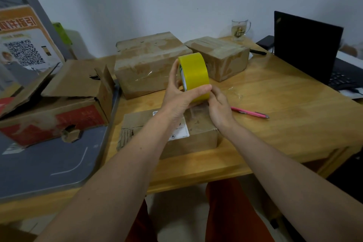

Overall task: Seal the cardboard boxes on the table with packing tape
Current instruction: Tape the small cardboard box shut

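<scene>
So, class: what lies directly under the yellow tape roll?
Under the tape roll, held by the left hand with the right hand at its lower edge, sits a small cardboard box with a white label. The forearms hide part of its top.

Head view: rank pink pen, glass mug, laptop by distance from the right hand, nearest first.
From the right hand, which pinches at the tape roll:
1. Pink pen, on the table just to its right.
2. Laptop, at the table's far right.
3. Glass mug, at the back by the wall.
</scene>
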